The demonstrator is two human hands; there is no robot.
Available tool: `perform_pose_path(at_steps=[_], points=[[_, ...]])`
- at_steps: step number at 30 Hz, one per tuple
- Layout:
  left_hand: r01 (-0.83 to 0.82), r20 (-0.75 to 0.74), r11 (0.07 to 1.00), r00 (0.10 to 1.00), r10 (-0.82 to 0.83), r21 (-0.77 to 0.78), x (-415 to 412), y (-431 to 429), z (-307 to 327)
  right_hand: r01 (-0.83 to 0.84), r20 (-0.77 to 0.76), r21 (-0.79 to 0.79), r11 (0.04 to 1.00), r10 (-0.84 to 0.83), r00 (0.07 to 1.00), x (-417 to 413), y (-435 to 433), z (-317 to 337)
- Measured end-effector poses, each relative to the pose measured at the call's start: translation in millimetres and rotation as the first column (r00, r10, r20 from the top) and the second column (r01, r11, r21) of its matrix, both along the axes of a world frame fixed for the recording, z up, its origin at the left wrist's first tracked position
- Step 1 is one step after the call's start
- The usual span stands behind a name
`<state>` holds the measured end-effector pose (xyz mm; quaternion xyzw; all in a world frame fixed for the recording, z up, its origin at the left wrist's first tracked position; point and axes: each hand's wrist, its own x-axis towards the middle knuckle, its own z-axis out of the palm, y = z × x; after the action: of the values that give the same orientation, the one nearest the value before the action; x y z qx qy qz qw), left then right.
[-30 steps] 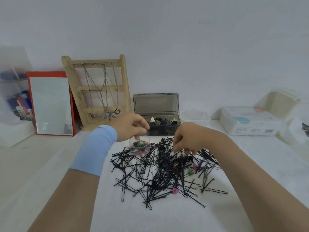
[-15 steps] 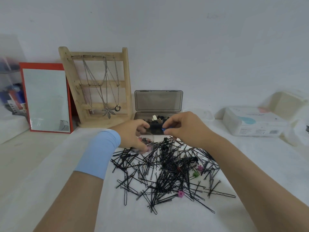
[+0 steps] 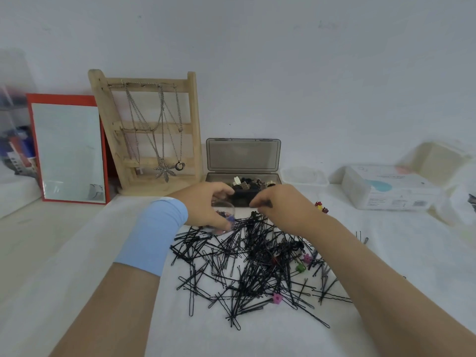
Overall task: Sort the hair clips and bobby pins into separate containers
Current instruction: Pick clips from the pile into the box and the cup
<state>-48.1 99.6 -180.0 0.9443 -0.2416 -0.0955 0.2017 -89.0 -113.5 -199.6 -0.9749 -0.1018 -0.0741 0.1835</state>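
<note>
A heap of black bobby pins (image 3: 247, 266) lies on the white cloth, with small flower hair clips among them: pink (image 3: 277, 298), green (image 3: 300, 267) and another pink (image 3: 307, 258). My left hand (image 3: 203, 204) grips a small clear round cup (image 3: 224, 219) tilted over the heap's far edge; it holds little coloured clips, one of them blue. My right hand (image 3: 280, 208) hovers just right of the cup, fingers curled with tips together and nothing visible between them. Behind both hands stands an open grey box (image 3: 213, 176) with dark and beige clips.
A red and yellow clip cluster (image 3: 320, 206) lies right of my right hand. A wooden necklace stand (image 3: 149, 130) and a red-framed mirror (image 3: 69, 150) lean on the back wall. A clear tub (image 3: 304, 176) and a white box (image 3: 386, 186) sit at the right.
My right hand rose from the heap pinching a blue clip and carried it to the cup. The blue clip now lies in the cup, which my left hand has lifted and tilted.
</note>
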Motion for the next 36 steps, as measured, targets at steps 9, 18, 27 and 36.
perform_pose_path(at_steps=[9, 18, 27, 36], points=[[0.091, 0.309, 0.992, 0.945, -0.112, 0.083, -6, -41, -15, -0.040, -0.036, -0.198, 0.979, 0.033, 0.999, 5, -3, -8], [0.074, 0.407, 0.975, 0.900, -0.155, 0.208, -5, -51, -27, -0.047, -0.033, 0.017, 0.999, 0.048, 0.998, 2, -10, -5], [-0.008, 0.297, 0.965, 0.951, 0.089, -0.262, 0, -4, 15, -0.024, 0.014, 0.189, 0.982, 0.021, 1.000, -1, -7, 5], [-0.151, 0.157, 0.987, 0.975, 0.158, -0.058, 12, 14, 4, -0.130, 0.038, 0.237, 0.963, 0.125, 0.991, 11, 32, 8]])
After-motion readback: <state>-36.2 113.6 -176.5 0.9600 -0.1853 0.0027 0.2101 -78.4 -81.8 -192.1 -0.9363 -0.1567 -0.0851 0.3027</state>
